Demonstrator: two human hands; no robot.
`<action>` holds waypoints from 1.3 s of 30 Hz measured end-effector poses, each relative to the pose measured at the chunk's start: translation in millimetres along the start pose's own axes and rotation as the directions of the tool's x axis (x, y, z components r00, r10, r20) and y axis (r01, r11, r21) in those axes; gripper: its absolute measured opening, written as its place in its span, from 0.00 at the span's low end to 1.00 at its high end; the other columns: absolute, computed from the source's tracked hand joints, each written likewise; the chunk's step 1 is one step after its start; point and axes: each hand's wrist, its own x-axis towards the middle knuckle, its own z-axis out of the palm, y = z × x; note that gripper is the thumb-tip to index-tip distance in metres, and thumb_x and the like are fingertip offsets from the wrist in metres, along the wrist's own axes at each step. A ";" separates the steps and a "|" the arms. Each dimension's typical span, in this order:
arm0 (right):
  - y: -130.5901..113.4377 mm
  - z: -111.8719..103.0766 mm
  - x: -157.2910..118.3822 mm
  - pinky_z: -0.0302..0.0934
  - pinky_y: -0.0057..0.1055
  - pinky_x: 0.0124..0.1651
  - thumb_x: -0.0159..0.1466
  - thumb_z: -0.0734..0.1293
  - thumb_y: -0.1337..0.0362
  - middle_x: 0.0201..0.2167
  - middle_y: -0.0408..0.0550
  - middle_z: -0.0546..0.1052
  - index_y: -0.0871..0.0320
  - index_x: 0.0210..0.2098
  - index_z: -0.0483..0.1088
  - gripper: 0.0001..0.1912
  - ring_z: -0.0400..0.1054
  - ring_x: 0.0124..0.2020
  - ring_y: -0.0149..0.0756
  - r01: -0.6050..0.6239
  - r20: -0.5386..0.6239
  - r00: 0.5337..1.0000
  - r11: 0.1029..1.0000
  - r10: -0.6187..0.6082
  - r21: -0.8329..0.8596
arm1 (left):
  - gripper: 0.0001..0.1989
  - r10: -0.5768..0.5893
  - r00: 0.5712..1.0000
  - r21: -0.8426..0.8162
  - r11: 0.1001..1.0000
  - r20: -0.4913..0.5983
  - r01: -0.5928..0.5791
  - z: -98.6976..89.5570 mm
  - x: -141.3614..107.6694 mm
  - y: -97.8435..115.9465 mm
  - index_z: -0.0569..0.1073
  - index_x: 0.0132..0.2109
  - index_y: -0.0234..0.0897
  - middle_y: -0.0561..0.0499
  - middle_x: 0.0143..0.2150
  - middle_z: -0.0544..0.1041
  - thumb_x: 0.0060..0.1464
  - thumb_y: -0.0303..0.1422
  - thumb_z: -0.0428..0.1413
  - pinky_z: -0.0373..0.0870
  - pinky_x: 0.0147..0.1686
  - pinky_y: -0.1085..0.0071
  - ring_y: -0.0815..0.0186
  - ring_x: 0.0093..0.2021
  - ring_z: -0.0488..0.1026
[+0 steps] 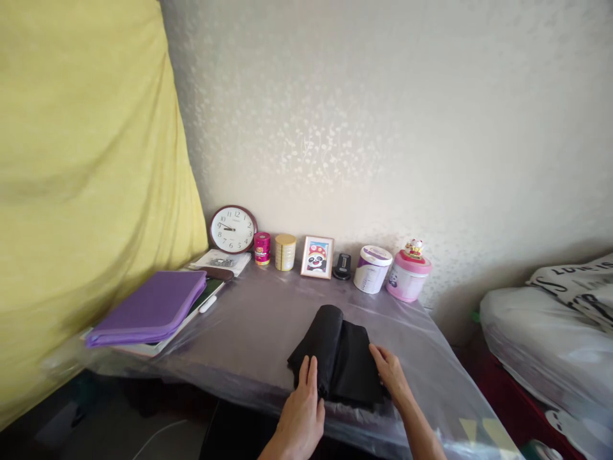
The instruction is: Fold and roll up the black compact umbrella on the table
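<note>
A piece of black cloth (357, 364), partly rolled or folded over itself, lies near the front edge of the table. Its thicker left part stands up as a rounded fold, while the right part spreads flat. My left hand (301, 409) rests on the near left side of the fold, its fingers stretched out and its thumb by the front edge. At the right edge of the cloth, my right hand (390, 370) has its fingers closed on the border; the fingertips underneath are partly hidden.
Clear plastic covers the table (249, 326). Along the wall stand a clock (234, 230), a pink tin (262, 248), a yellow-lidded can (285, 253), a framed panda picture (317, 257), a black device (341, 266) and two tubs (372, 269). A purple folder (151, 303) lies left; wrapped bedding (531, 326) sits right.
</note>
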 end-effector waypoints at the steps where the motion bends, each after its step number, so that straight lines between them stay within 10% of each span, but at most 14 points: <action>1: -2.1 1.5 -1.5 0.59 0.27 0.22 0.52 0.58 0.49 0.20 0.45 0.73 0.59 0.30 0.73 0.21 0.68 0.24 0.37 0.019 0.000 1.000 1.000 -0.019 0.015 | 0.34 -0.002 1.000 0.003 1.000 0.001 0.002 0.9 0.3 -0.5 0.37 0.63 0.34 0.47 0.65 0.37 0.52 0.26 0.42 0.56 0.49 0.79 0.66 0.58 0.57; 24: -80.5 70.0 19.8 0.58 0.28 0.26 0.54 0.60 0.53 0.23 0.46 0.74 0.64 0.40 0.69 0.22 0.68 0.26 0.37 0.179 0.131 0.972 0.977 -0.193 0.114 | 0.36 -0.040 0.999 0.101 0.994 0.016 0.038 7.2 4.2 2.7 0.39 0.63 0.31 0.39 0.65 0.36 0.48 0.23 0.42 0.64 0.42 0.73 0.63 0.47 0.69; 39: -90.9 99.2 19.4 0.58 0.26 0.33 0.60 0.57 0.61 0.25 0.49 0.77 0.65 0.47 0.63 0.19 0.71 0.29 0.35 0.297 0.295 0.933 0.902 -0.205 -0.312 | 0.34 -0.122 0.992 0.072 0.990 0.023 0.120 -1.0 2.7 9.3 0.43 0.62 0.27 0.39 0.64 0.43 0.49 0.25 0.45 0.59 0.49 0.75 0.63 0.54 0.63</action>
